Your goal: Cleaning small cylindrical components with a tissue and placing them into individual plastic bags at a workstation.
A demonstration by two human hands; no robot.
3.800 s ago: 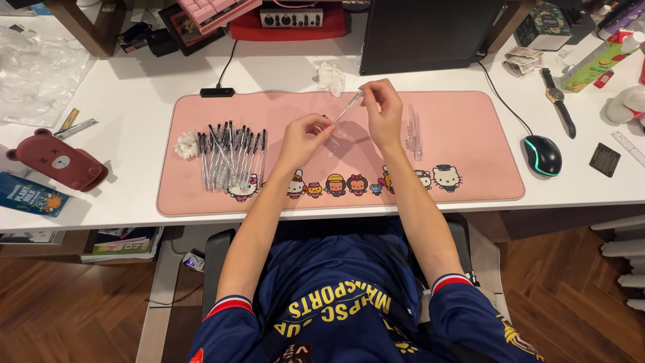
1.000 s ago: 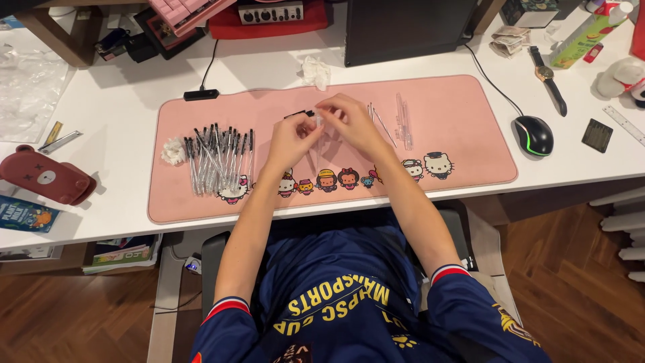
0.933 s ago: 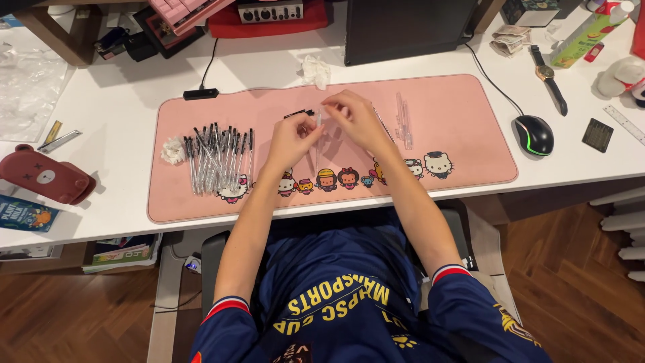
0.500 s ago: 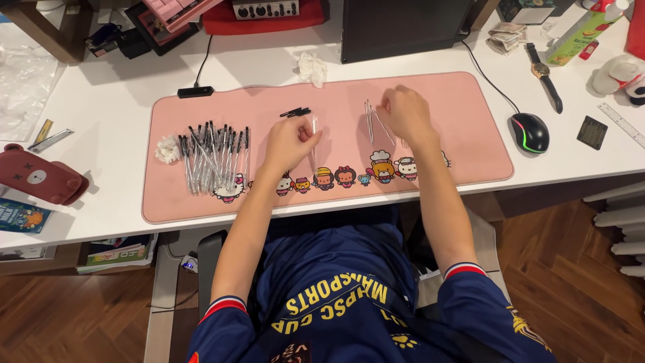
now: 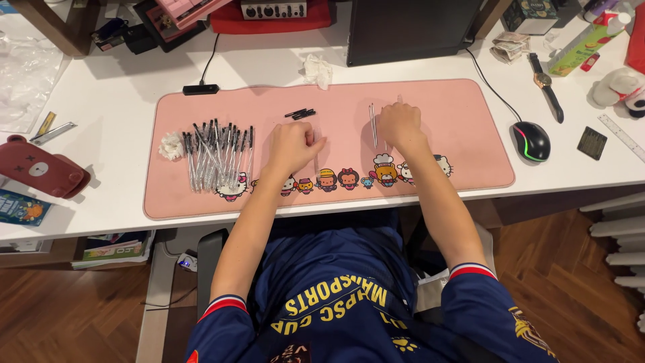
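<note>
Two hands on pink mat [image 5: 437,101], left hand [image 5: 290,146] fingers curled (grip unclear), right hand [image 5: 399,125] fingers on clear tubes [image 5: 371,124].

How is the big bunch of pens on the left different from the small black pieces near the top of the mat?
The bunch of pens is many long, clear-bodied pens; the black pieces are few, short and dark. The pens lie roughly upright, the pieces slanted sideways. Both rest untouched on the pink mat.

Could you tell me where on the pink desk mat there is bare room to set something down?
The pink desk mat is bare at its right end, between the right hand and the mouse, and along the top left, above the pile of pens. It is crowded at the left by that pile and mid-mat around the left hand, black caps and clear tubes.
</note>
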